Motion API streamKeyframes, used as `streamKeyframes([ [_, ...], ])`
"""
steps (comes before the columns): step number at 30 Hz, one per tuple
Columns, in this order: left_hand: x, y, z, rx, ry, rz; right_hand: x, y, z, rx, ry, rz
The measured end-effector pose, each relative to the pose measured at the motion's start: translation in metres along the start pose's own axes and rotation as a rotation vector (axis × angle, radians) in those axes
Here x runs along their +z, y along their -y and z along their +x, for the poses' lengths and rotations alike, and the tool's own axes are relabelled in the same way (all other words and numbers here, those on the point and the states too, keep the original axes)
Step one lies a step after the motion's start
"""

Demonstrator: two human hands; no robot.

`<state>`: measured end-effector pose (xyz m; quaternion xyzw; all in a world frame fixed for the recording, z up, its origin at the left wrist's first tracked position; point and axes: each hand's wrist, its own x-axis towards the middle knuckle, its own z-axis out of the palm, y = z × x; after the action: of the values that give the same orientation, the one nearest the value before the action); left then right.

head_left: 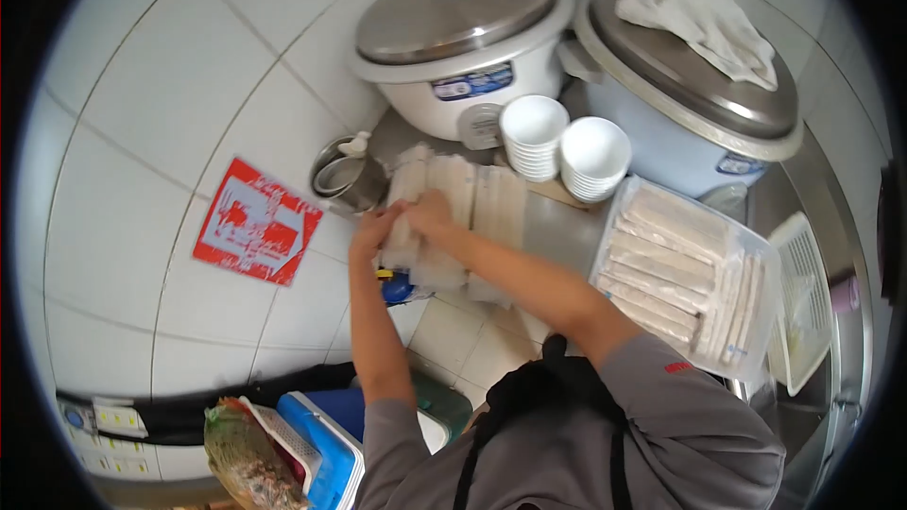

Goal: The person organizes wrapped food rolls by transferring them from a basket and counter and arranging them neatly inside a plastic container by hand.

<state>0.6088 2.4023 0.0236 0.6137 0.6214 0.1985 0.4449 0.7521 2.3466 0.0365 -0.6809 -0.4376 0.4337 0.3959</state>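
Several long, pale packs in clear plastic (pixel 449 184) lie side by side on the metal counter, their contents too blurred to name. Over the leftmost pack (pixel 404 247), my left hand (pixel 376 227) has its fingers bent in and closed on the plastic. Close beside it, almost touching, my right hand (pixel 431 214) is also closed on the wrapping of that pack. The fingertips of both hands are partly hidden. Just behind my left hand are metal containers (pixel 351 187) with a white utensil (pixel 356 144) on top.
Two large rice cookers (pixel 416 99) (pixel 642 113) stand at the back, a white cloth (pixel 699 24) on the right lid. Stacked white bowls (pixel 535 123) sit before them. To the right, a clear plastic bin (pixel 605 236) holds similar packs, beside a white basket (pixel 803 312).
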Motion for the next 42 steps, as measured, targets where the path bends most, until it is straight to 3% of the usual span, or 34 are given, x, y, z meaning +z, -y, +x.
streamKeyframes([
  [1, 0.001, -0.001, -0.001, -0.062, 0.06, -0.074, 0.012, -0.009, 0.006, -0.104, -0.138, -0.09],
  [2, 0.006, 0.019, 0.012, 0.121, 0.069, -0.29, 0.029, -0.021, 0.009, -0.198, -0.274, -0.188],
  [4, 0.003, -0.013, -0.021, 0.06, 0.053, -0.254, 0.033, -0.023, 0.0, -0.247, -0.387, -0.054],
  [5, 0.001, -0.02, -0.032, 0.101, 0.138, -0.379, 0.027, -0.019, -0.012, -0.258, -0.383, 0.046],
  [9, 0.022, -0.046, -0.086, 0.223, 0.019, -0.725, -0.026, -0.007, -0.055, -0.519, -0.341, 0.382],
  [12, 0.067, -0.061, -0.13, 0.369, 0.047, -1.007, -0.107, -0.005, -0.088, -0.645, -0.035, 0.197],
  [14, 0.104, -0.083, -0.159, 0.467, 0.069, -1.081, -0.186, 0.008, -0.12, -0.493, 0.517, 0.179],
  [16, 0.135, -0.098, -0.184, 0.501, 0.159, -0.868, -0.238, -0.001, -0.151, -0.507, 0.497, 0.003],
  [19, 0.157, -0.121, -0.21, 0.654, 0.377, -0.447, -0.3, -0.037, -0.198, -0.358, 0.403, 0.09],
  [21, 0.169, -0.129, -0.216, 0.833, 0.387, -0.275, -0.337, -0.063, -0.23, -0.232, 0.321, 0.121],
  [25, 0.176, -0.113, -0.222, 0.642, 0.096, -0.15, -0.378, -0.11, -0.271, 0.072, 0.335, 0.097],
  [28, 0.191, -0.119, -0.233, 0.702, 0.158, -0.179, -0.372, -0.133, -0.276, 0.163, 0.392, 0.108],
  [34, 0.238, -0.105, -0.252, 0.938, 0.243, 0.43, -0.347, -0.166, -0.266, 0.067, 0.377, -0.043],
  [36, 0.245, -0.103, -0.253, 0.95, 0.239, 0.454, -0.345, -0.168, -0.266, 0.093, 0.384, -0.027],
  [39, 0.251, -0.102, -0.252, 0.967, 0.223, 0.499, -0.33, -0.162, -0.279, -0.17, 0.141, -0.307],
  [42, 0.255, -0.098, -0.254, 0.975, 0.199, 0.528, -0.316, -0.148, -0.29, -0.146, -0.006, -0.648],
])
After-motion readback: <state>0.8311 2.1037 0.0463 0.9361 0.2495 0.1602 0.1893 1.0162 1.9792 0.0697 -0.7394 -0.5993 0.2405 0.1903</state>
